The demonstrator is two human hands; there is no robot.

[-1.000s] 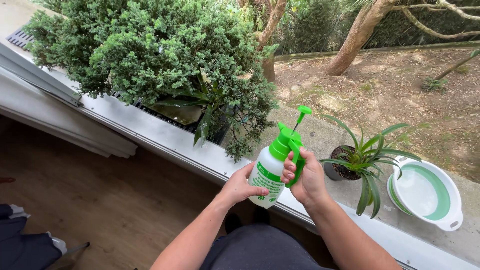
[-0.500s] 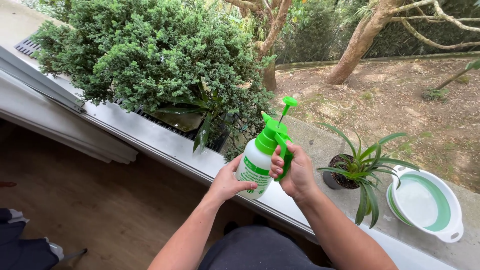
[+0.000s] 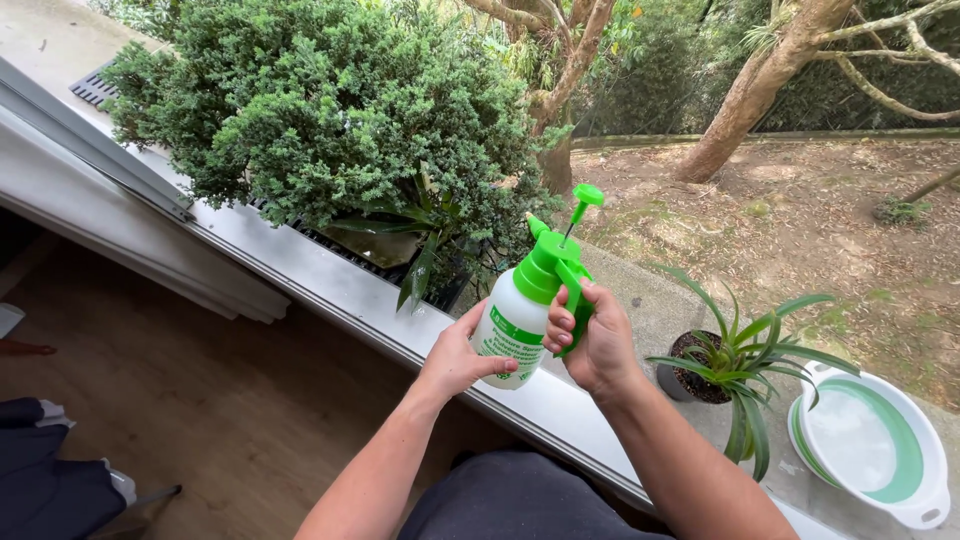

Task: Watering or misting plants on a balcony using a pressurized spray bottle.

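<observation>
Basin [image 3: 925,500] cut off by right edge; bottle [image 3: 510,335] label unreadable

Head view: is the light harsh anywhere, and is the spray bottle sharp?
Head view: soft, even daylight with no hard shadows; the white plastic spray bottle with green pump top is sharp, as are the left hand and right hand; straight sill edges bow slightly toward the frame corners.

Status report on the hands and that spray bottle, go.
Left hand cups the spray bottle base. Right hand wraps its green handle. Nozzle faces the big shrub; nothing between them.
</observation>
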